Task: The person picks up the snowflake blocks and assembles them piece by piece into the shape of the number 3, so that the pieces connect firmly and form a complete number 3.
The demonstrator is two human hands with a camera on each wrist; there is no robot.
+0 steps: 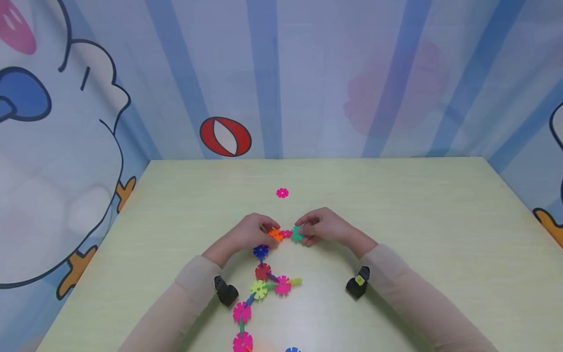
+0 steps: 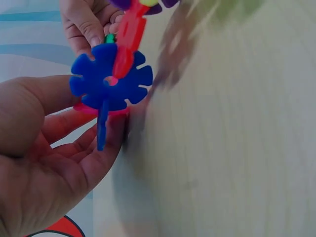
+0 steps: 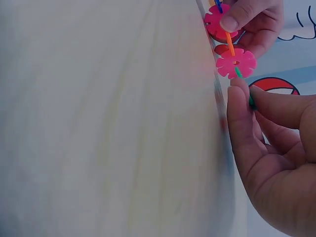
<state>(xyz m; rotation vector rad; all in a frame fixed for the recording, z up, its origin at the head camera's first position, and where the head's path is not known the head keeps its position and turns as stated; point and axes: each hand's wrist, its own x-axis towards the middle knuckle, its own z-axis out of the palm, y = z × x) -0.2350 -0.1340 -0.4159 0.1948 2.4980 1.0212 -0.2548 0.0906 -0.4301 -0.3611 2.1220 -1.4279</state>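
Note:
A chain of notched plastic snowflake discs runs up the table, with a pink disc (image 1: 242, 313), a lime disc (image 1: 258, 290), a red disc (image 1: 263, 272) and a blue disc (image 1: 261, 252) among them. My left hand (image 1: 252, 231) grips the chain near its far end, beside an orange disc (image 1: 275, 235). In the left wrist view that hand is around a pink disc partly hidden behind the blue disc (image 2: 111, 79). Between thumb and fingers, my right hand (image 1: 327, 226) pinches a green disc (image 1: 296, 233). It meets a pink disc (image 3: 237, 63) joined to the orange one.
A loose pink disc (image 1: 282, 193) lies on the table (image 1: 396, 195) beyond the hands. Another blue disc (image 1: 293, 349) shows at the bottom edge. Off the chain's side, a pink disc (image 1: 283, 285) carries a yellow piece (image 1: 296, 282). A printed curtain (image 1: 308, 73) stands behind the table.

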